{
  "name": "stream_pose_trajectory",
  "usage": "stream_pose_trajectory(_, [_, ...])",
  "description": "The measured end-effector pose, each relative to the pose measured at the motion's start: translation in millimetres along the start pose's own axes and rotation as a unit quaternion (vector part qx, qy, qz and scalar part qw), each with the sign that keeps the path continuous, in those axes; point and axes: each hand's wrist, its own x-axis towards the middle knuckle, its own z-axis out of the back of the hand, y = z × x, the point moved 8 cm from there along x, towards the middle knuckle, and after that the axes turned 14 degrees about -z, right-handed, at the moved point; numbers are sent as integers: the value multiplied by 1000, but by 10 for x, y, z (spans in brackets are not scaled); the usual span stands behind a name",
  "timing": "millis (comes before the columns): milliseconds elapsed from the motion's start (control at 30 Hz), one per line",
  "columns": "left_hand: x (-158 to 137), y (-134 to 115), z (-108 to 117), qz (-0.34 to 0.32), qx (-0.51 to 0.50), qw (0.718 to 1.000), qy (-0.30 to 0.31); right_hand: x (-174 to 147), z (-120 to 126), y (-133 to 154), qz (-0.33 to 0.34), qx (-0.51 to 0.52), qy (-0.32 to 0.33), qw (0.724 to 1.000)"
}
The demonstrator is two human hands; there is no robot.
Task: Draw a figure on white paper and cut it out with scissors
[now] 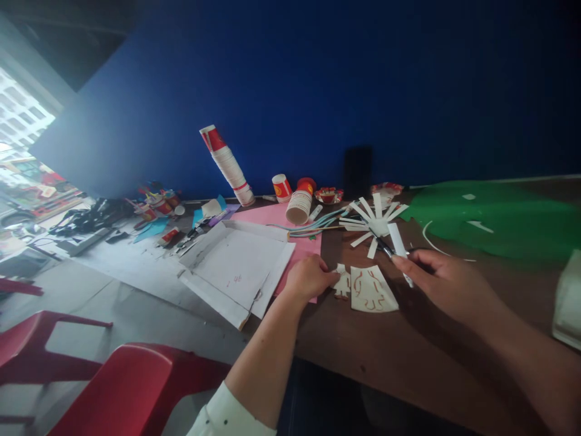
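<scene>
One jagged paper cutout (342, 284) pinched by left hand (311, 277); slim dark scissors (385, 245) gripped by right hand (439, 277).

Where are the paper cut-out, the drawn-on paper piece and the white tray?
Paper cut-out (342, 283): head view, middle of its body.
Drawn-on paper piece (371, 289): head view, middle of its face.
White tray (238, 251): head view, bare floor.

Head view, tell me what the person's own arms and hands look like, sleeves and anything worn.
The left forearm comes out of a pale sleeve with small dark dots. The right forearm is bare as far as the frame shows. The left hand and right hand wear no gloves.
</scene>
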Motion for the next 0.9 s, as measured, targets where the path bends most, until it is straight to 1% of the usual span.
stream_pose_trajectory(100, [20, 16, -24, 2, 6, 1000, -2, -1, -14, -3, 1, -4, 5, 1000])
stream_pose_trajectory(267, [44, 43, -59, 9, -11, 1000, 5, -4, -1, 16, 14, -8, -2, 1000])
stream_pose_trajectory(467, [48, 73, -71, 9, -37, 999, -2, -13, 3, 47, 14, -1, -1, 1000])
stream_pose_trajectory(600, [74, 123, -80, 2, -71, 997, -15, -17, 6, 56, 19, 4, 2, 1000])
stream_pose_trajectory(700, [85, 125, -74, -8, -103, 995, -10, -13, 15, 61, 26, 3, -6, 1000])
stream_pose_trajectory(900, [65, 111, 13, -11, -182, 983, -15, 3, -20, 35, 19, -4, -2, 1000])
